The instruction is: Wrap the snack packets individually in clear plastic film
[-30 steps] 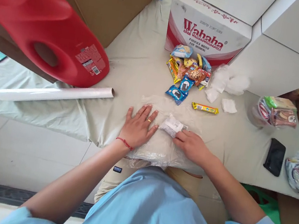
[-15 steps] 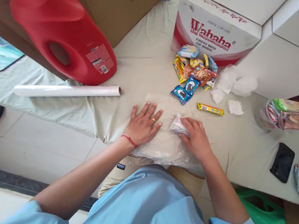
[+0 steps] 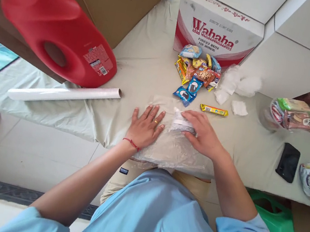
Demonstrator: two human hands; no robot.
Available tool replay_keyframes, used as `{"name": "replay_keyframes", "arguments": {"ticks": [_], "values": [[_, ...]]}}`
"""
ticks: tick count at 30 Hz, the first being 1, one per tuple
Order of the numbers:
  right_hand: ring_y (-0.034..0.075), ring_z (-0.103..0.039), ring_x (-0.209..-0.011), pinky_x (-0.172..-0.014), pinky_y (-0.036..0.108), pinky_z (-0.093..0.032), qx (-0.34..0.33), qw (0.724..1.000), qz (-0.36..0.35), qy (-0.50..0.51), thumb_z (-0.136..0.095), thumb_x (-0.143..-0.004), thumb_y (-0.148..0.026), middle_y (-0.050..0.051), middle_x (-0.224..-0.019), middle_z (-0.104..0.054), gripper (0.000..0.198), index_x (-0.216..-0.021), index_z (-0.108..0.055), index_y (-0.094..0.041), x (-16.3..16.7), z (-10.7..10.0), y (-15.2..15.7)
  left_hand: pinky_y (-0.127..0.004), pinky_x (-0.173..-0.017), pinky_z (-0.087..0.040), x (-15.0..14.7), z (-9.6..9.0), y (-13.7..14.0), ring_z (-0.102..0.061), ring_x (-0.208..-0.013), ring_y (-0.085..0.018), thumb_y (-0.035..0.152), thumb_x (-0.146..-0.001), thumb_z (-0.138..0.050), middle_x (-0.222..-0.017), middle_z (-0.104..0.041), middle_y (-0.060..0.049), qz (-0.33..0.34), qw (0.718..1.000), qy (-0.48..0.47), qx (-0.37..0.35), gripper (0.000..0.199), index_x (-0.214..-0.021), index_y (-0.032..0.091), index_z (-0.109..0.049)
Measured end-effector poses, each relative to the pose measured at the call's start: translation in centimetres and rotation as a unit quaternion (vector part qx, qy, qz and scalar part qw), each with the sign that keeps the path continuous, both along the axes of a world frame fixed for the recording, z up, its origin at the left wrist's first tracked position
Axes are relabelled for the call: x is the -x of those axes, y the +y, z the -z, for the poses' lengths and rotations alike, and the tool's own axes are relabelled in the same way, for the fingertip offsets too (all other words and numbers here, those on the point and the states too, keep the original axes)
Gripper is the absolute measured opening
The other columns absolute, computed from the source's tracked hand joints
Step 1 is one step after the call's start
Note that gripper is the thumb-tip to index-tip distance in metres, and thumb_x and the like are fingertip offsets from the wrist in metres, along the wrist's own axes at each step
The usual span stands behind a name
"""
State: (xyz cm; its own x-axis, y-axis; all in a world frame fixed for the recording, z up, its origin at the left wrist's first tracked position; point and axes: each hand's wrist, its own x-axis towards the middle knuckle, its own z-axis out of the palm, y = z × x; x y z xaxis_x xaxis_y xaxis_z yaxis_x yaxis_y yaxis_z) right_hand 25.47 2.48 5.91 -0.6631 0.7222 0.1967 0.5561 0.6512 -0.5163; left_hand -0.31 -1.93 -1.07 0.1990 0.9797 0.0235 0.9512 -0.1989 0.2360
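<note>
The left hand (image 3: pixel 145 128) lies palm down and flat, fingers spread and pointing away from the body, pressing on a clear plastic sheet (image 3: pixel 164 149) at the near edge of the cloth-covered surface (image 3: pixel 140 65). The right hand (image 3: pixel 204 134) reaches in from the other side with its wrist bent inward, its fingers over the far side of one white printed packet (image 3: pixel 183 121) and its thumb along the near side, gripping it. That packet rests on the plastic, between the two hands. Beyond them lie one yellow bar (image 3: pixel 214 110), one small white square (image 3: pixel 239 108) and a heap of snacks (image 3: pixel 200 70), too overlapped to count, with two blue packets (image 3: pixel 189 91) at its near end. One printed carton (image 3: pixel 218 31) stands behind the heap. To the left are one red jug (image 3: pixel 75 38) and one white roll (image 3: pixel 65 93); to the right, one round tub (image 3: pixel 267 116) of snacks and one black phone-shaped object (image 3: pixel 288 162).
</note>
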Motion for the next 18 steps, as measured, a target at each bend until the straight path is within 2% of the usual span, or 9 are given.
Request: {"name": "replay_keyframes", "arguments": {"ticks": [3,6,12,18], "values": [[0.033,-0.046,-0.142,-0.123,0.056,-0.035,0.027,0.997,-0.023,-0.068,-0.058,-0.096,-0.021,0.016,-0.153,-0.055,0.057,-0.153,-0.055,-0.020,1.9,2.5,0.7,-0.072,-0.129,-0.007,-0.1,0.1,0.0,-0.029,-0.163,-0.031,0.048,-0.110,-0.026,-0.175,-0.031,-0.009,-0.011,1.000,-0.004,-0.003,0.061,-0.166,0.028,-0.038],[0.033,-0.044,-0.143,-0.122,0.056,-0.035,0.043,0.995,-0.024,-0.088,-0.058,-0.095,-0.017,0.017,-0.153,-0.054,0.061,-0.156,-0.053,-0.021,2.2,4.2,0.9,-0.072,-0.129,-0.007,-0.2,0.0,0.0,-0.028,-0.163,-0.031,0.050,-0.109,-0.027,-0.175,-0.031,-0.009,-0.018,1.000,-0.007,0.003,0.063,-0.167,0.027,-0.035],[0.032,-0.039,-0.149,-0.125,0.058,-0.028,0.055,0.993,-0.024,-0.100,-0.057,-0.095,-0.017,0.015,-0.157,-0.051,0.065,-0.159,-0.049,-0.023,1.6,4.4,0.3,-0.071,-0.130,-0.009,-0.1,-0.3,0.1,-0.028,-0.163,-0.030,0.048,-0.109,-0.026,-0.175,-0.031,-0.010,-0.022,1.000,-0.007,0.009,0.064,-0.168,0.026,-0.032],[0.031,-0.039,-0.150,-0.126,0.060,-0.026,0.072,0.992,-0.006,-0.104,-0.055,-0.098,-0.021,0.013,-0.159,-0.050,0.064,-0.161,-0.046,-0.025,1.4,4.3,0.0,-0.074,-0.128,-0.010,-0.1,-0.4,0.1,-0.033,-0.161,-0.031,0.046,-0.109,-0.025,-0.175,-0.031,-0.011,-0.044,0.999,-0.012,0.014,0.062,-0.167,0.027,-0.034]]}}
